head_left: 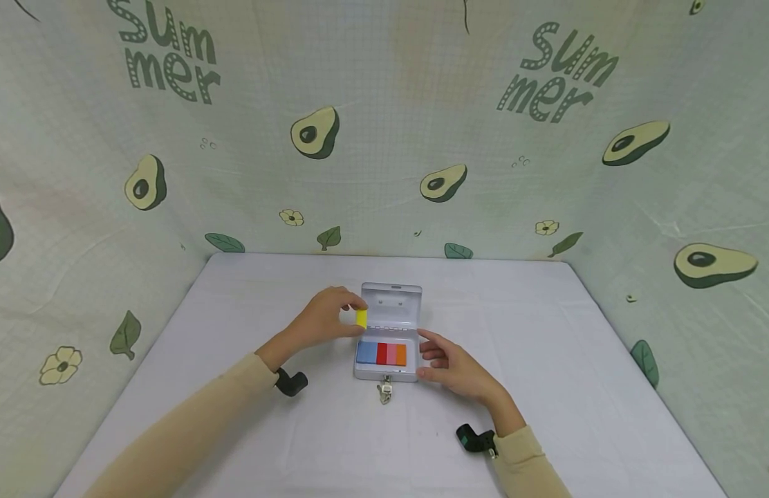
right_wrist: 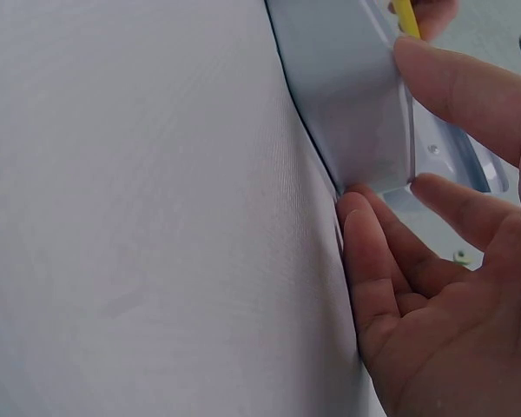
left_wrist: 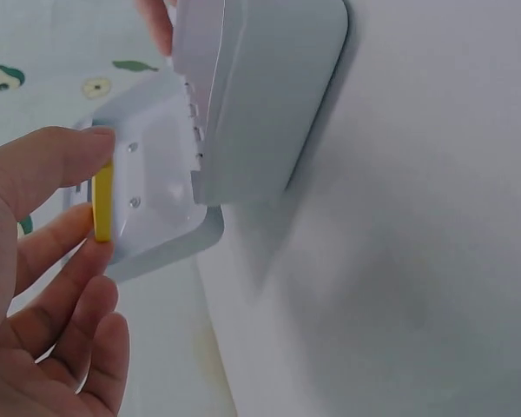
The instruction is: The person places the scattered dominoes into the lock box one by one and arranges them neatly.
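Observation:
A small light-grey metal box point(head_left: 412, 344) stands on the table with its hinged lid point(head_left: 409, 308) thrown back. Thumb and fingertips of my left hand point(head_left: 327, 318) pinch a flat yellow block point(head_left: 362, 318), held up at the left of the lid. Inside the box, blue blocks point(head_left: 367, 353) lie beside a red block point(head_left: 382, 353), a pink block point(head_left: 392, 354) and an orange block point(head_left: 401, 355) in one row. My right hand point(head_left: 456, 370) rests against the box's right side, thumb at the rim and relaxed fingers by the far corner, as the right wrist view shows.
Keys point(head_left: 385, 393) hang from the lock on the box's front. A white cloth covers the table point(head_left: 335, 443). Behind and on both sides hangs a curtain point(head_left: 384, 138) printed with avocados. Each wrist wears a black camera mount point(head_left: 291, 382).

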Demonstrator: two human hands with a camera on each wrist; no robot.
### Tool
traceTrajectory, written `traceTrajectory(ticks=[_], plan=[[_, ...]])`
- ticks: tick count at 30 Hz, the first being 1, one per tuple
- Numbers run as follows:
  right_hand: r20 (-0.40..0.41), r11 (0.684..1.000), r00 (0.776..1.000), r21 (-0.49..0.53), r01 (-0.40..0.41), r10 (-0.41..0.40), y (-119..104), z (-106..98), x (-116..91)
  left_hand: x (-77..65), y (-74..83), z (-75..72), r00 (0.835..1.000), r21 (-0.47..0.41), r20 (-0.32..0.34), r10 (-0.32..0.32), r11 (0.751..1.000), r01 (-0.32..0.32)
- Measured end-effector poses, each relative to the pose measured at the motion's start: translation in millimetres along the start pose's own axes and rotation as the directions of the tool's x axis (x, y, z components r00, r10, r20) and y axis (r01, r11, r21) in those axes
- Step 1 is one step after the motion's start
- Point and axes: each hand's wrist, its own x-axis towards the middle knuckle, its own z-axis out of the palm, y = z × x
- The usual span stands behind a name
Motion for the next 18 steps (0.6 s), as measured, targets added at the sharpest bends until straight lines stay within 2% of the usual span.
traceTrajectory(ticks=[7,18], plan=[[0.008,1.0,1.0,0.007,-0.001,0.001,1,0,0,2.7,16.6,11.3,1.0,-0.048,0.012,-0.019,0.999,0.02],[0.009,1.0,1.0,-0.005,0.009,-0.009,1,0,0,7.8,29.6,33.6,1.0,-0.061,0.019,0.004,0.998,-0.003]])
